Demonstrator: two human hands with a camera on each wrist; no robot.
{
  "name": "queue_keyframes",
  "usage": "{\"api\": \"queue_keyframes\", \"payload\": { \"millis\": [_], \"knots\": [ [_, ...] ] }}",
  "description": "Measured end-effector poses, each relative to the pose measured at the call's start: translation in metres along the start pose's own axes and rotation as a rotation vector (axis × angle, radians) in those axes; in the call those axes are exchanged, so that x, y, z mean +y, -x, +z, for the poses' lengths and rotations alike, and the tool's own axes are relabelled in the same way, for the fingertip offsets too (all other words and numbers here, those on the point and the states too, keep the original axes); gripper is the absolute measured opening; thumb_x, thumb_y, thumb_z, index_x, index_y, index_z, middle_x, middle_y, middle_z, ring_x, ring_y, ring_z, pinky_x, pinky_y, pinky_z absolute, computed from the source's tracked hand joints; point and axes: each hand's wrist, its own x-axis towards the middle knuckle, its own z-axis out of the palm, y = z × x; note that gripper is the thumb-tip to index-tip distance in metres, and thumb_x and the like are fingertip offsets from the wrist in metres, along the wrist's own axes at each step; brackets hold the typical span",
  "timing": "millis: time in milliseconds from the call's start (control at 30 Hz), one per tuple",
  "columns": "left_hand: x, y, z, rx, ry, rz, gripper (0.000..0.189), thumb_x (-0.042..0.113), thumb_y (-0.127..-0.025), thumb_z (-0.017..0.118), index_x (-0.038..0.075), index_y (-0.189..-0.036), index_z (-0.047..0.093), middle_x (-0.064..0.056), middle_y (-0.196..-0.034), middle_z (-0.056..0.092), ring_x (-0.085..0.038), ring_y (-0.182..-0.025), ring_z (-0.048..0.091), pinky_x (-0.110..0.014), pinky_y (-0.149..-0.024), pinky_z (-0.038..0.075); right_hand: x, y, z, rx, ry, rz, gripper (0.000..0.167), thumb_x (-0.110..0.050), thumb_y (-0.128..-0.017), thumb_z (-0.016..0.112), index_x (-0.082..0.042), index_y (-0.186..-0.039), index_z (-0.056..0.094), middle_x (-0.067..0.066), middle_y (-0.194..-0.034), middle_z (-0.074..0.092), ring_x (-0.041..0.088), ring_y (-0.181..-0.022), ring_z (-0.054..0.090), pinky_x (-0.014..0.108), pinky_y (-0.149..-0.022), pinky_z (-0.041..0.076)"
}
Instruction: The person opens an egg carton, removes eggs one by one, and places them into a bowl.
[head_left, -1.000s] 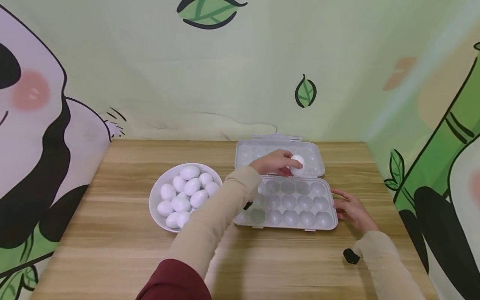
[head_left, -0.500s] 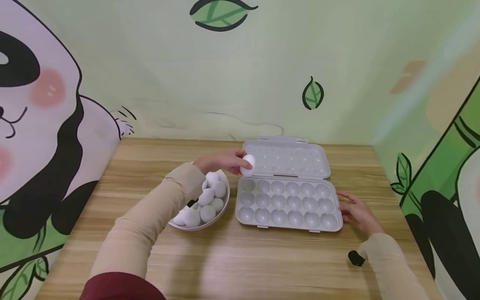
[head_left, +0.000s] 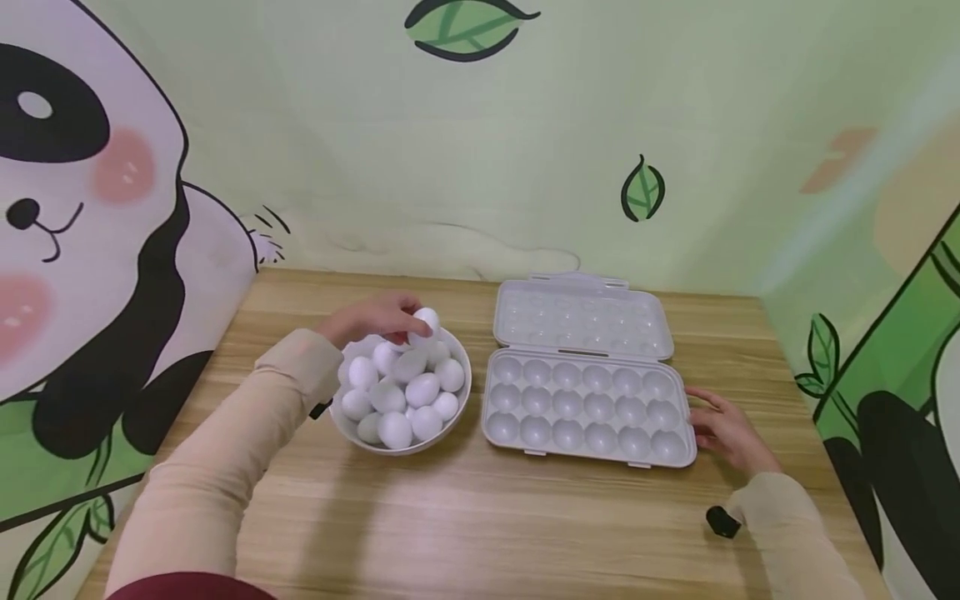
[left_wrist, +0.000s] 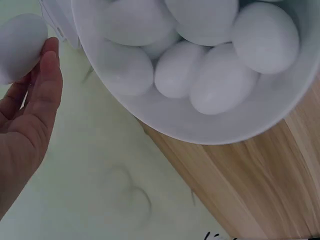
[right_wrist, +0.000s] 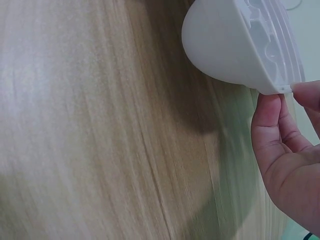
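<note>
My left hand (head_left: 378, 317) holds a white egg (head_left: 426, 321) between thumb and fingers, over the far side of a white bowl (head_left: 466, 379) heaped with eggs (head_left: 422, 390). In the left wrist view the held egg (left_wrist: 21, 47) appears beside the bowl's rim (left_wrist: 200, 134). To the right lies a pale plastic egg carton (head_left: 592, 455), hinged open, its rounded cups holding no eggs. My right hand (head_left: 731, 429) is at the carton's right end. The right wrist view shows the thumb and fingers pinching the edge of the carton (right_wrist: 225, 50).
The carton's lid (head_left: 585, 321) lies back toward the painted wall (head_left: 480, 167) behind the wooden table (head_left: 450, 525). A narrow gap separates bowl and carton. A black wrist camera (head_left: 723, 522) sits below my right hand.
My left hand has carried the egg leftward from above the carton's lid to above the bowl. My right hand stays at the carton's end. The head view has turned somewhat left.
</note>
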Motion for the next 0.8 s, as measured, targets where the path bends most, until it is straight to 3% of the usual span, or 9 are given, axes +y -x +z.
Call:
{"api": "queue_keyframes", "payload": {
  "millis": [267,533,633,800],
  "knots": [
    [-0.017,0.01,-0.002,0.123,-0.199,-0.077,0.025,0.026,-0.076,0.062,0.003,-0.083,0.054,-0.002,-0.064,0.05,-0.013,-0.06,0.049,-0.022,-0.055,0.042,0.0,0.001,0.0,-0.001,0.003,0.01,0.037,-0.007,-0.086,0.049,-0.032,-0.113,0.047,-0.014,-0.079,0.06,0.005,-0.071,0.055,0.021,-0.06,0.046],
    [-0.029,0.013,0.003,0.139,-0.324,-0.168,0.023,0.027,-0.075,0.06,0.006,-0.072,0.051,-0.001,-0.06,0.048,-0.013,-0.058,0.048,-0.021,-0.053,0.038,0.0,0.001,0.001,-0.016,-0.025,0.001,0.035,-0.005,-0.086,0.049,-0.035,-0.105,0.049,-0.013,-0.077,0.061,0.004,-0.069,0.056,0.02,-0.059,0.046],
    [-0.033,0.013,0.004,0.143,-0.335,-0.189,0.025,0.028,-0.074,0.06,0.005,-0.074,0.053,-0.002,-0.063,0.049,-0.013,-0.058,0.048,-0.022,-0.053,0.038,-0.001,0.001,0.001,-0.01,-0.02,0.004,0.036,-0.005,-0.086,0.048,-0.034,-0.107,0.048,-0.013,-0.077,0.061,0.004,-0.069,0.057,0.021,-0.059,0.047],
    [-0.04,0.01,0.007,0.164,-0.343,-0.22,0.034,0.03,-0.076,0.06,0.0,-0.092,0.056,-0.007,-0.078,0.055,-0.016,-0.066,0.052,-0.023,-0.056,0.041,-0.002,0.002,0.001,0.004,0.005,0.018,0.039,-0.007,-0.086,0.049,-0.028,-0.118,0.045,-0.013,-0.078,0.061,0.004,-0.07,0.057,0.021,-0.06,0.047]
  ]
}}
